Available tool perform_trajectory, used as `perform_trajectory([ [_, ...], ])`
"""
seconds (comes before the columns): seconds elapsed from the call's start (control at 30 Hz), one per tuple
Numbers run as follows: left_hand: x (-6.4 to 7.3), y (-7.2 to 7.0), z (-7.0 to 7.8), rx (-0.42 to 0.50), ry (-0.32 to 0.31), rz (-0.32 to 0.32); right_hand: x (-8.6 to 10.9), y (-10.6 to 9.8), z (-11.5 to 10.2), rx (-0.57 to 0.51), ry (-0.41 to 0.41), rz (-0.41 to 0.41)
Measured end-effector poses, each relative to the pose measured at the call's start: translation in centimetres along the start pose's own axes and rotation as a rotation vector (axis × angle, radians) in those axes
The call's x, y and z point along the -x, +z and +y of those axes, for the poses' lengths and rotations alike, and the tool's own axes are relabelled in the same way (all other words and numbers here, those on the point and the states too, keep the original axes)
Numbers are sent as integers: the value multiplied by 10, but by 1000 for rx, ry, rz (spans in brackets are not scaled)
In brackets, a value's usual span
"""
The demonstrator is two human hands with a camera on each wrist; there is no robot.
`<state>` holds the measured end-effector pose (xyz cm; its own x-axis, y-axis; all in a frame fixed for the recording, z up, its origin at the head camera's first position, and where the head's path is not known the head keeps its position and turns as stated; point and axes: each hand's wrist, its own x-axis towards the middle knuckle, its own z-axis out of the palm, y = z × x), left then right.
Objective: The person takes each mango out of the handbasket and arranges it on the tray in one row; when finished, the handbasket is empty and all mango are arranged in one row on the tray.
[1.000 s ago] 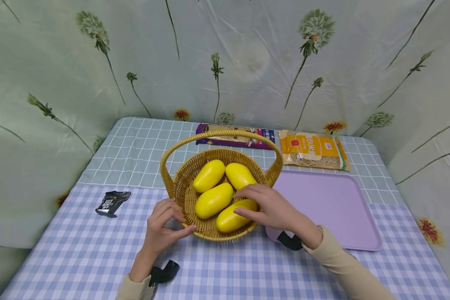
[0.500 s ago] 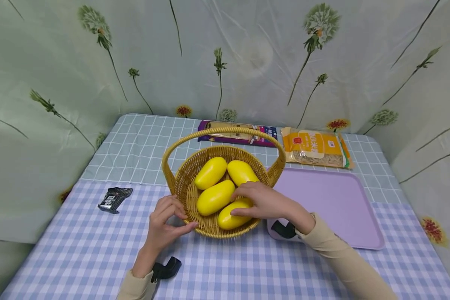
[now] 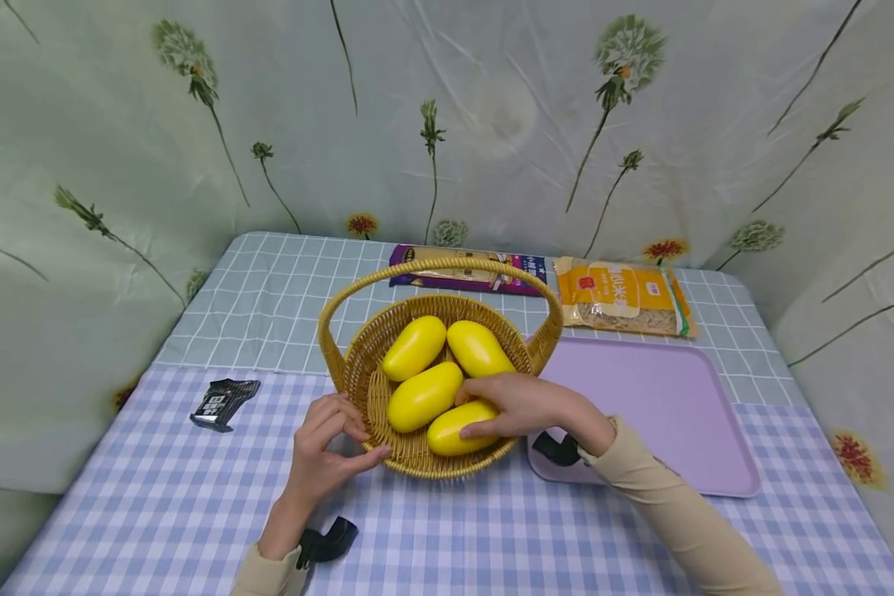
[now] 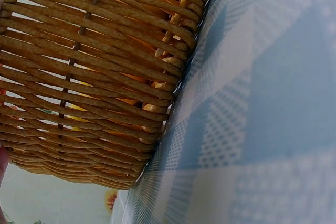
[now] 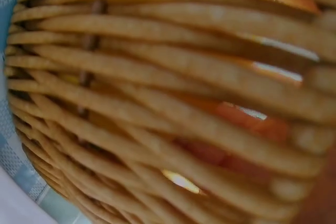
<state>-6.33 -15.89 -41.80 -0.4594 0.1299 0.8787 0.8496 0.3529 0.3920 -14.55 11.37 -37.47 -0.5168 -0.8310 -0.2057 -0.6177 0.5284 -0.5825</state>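
A wicker basket (image 3: 447, 475) with a tall arched handle sits on the checked cloth, holding several yellow mangoes. My left hand (image 3: 322, 451) grips its front-left rim, thumb along the edge and fingers beside the wall. Reaching in from the right, my right hand (image 3: 531, 404) holds the front-right mango (image 3: 453, 430), thumb on the near side and fingers over the far side. Another mango (image 3: 425, 397) lies just left of those fingers. Woven wall of the basket (image 4: 79, 77) fills much of the left wrist view; through the gaps of the basket (image 5: 131, 51), the right wrist view shows blurred reddish patches.
Right of the basket lies a lilac tray (image 3: 656, 414), partly under the right forearm. Behind are an orange grain bag (image 3: 622, 298) and a purple noodle packet (image 3: 484, 281). A small black wrapper (image 3: 223, 406) lies at the left. A floral curtain (image 3: 492, 124) hangs behind.
My right hand has settled lower around the front-right mango, its fingers further down the far side. That mango has shifted slightly left. The left hand stays at the rim.
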Motion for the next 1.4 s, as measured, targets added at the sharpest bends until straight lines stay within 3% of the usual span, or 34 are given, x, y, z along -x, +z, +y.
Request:
perform_trajectory([
  [0.43, 2, 0, 1, 18, -26, -17, -5, -4, -2, -18, 77, -91],
  [0.83, 2, -1, 1, 18, -44, -21, -5, -9, 0, -52, 49, -175],
  [1.4, -1, -2, 4, 3, -55, -31, 4, -6, 5, -206, -29, 11],
])
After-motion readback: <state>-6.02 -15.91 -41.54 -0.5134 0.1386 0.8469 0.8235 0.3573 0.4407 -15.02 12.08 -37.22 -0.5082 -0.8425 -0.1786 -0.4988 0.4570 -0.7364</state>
